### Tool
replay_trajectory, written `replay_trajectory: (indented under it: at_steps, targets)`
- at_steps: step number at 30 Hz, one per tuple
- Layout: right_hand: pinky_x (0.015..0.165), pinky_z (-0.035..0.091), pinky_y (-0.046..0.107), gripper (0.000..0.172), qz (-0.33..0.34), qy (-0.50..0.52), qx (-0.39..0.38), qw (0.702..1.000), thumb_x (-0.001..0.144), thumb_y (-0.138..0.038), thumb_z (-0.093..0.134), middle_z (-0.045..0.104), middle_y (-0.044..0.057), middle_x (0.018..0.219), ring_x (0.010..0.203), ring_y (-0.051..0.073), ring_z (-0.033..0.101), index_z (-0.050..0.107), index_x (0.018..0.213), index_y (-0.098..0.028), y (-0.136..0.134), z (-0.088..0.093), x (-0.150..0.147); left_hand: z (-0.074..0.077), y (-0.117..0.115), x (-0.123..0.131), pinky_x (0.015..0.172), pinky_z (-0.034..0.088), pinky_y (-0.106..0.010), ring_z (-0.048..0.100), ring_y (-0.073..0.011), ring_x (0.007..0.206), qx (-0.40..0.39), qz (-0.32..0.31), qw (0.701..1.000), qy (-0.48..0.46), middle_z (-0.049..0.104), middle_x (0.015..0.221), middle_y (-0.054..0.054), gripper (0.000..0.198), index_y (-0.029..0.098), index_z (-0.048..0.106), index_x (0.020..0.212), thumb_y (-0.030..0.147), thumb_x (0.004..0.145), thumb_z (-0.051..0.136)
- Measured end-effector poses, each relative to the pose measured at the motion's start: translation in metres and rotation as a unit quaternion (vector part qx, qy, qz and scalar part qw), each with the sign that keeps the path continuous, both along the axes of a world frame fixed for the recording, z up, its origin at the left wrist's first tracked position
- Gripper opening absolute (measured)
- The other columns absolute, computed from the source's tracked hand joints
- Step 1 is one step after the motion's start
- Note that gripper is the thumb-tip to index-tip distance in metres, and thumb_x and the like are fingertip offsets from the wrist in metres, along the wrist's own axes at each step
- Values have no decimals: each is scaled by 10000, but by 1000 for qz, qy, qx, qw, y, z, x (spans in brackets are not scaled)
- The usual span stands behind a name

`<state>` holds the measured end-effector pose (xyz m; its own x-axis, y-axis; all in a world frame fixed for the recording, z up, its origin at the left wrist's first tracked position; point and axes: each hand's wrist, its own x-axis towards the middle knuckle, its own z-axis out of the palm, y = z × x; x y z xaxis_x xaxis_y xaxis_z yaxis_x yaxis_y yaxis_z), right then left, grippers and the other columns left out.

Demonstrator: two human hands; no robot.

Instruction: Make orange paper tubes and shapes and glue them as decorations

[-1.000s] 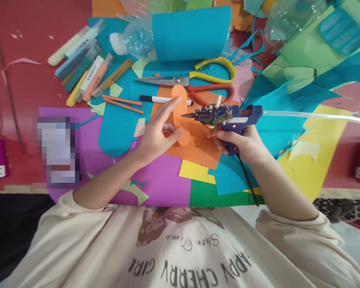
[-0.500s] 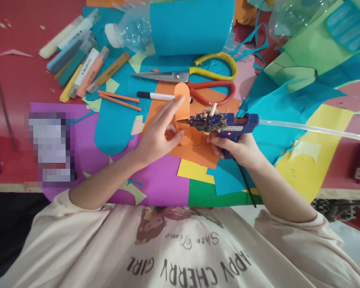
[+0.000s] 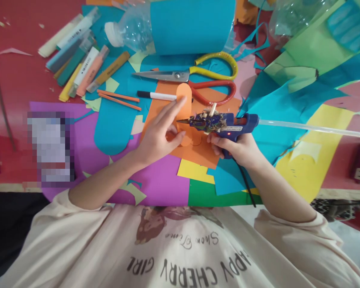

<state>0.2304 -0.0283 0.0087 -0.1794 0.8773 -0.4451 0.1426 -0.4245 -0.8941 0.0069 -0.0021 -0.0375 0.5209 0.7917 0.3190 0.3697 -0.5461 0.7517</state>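
In my right hand (image 3: 240, 150) is a blue hot glue gun (image 3: 232, 130), gripped by its handle, with a small red light showing. Dark residue and wood-like bits crust its front, and a clear glue stick (image 3: 300, 127) runs out of its back. The nozzle tip lies over a rounded orange paper strip (image 3: 184, 94). My left hand (image 3: 159, 136) holds this strip, index fingertip near its upper part and thumb near its lower end. Under the strip lies a larger orange sheet (image 3: 205, 154) with a drawn curve. A white marker with a black cap (image 3: 159, 96) is partly covered by the strip.
Scissors (image 3: 180, 76) with yellow and red handles lie beyond my hands. Behind them is a plastic bottle (image 3: 132, 30) wrapped in blue paper. Several markers (image 3: 78, 56), two thin orange sticks (image 3: 120, 100) and a blurred phone-like object (image 3: 51, 146) are leftward. Coloured paper surrounds everything.
The orange strip has shifted very slightly to the right along with my left fingertips. The glue gun and my right hand look almost unmoved.
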Motion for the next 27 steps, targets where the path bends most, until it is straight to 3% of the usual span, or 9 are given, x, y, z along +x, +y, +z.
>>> replay_trajectory:
  at_steps: [27]
  targets:
    - [335, 363, 207, 233, -7, 11, 3, 1000, 691, -346, 706, 517, -54, 431, 331, 63, 435, 544, 681, -179, 1, 0, -1, 3, -1, 0, 797, 631, -384, 695, -231, 1011, -13, 6, 1000, 6, 381, 1526, -91, 629, 422, 131, 1506, 548, 954, 405]
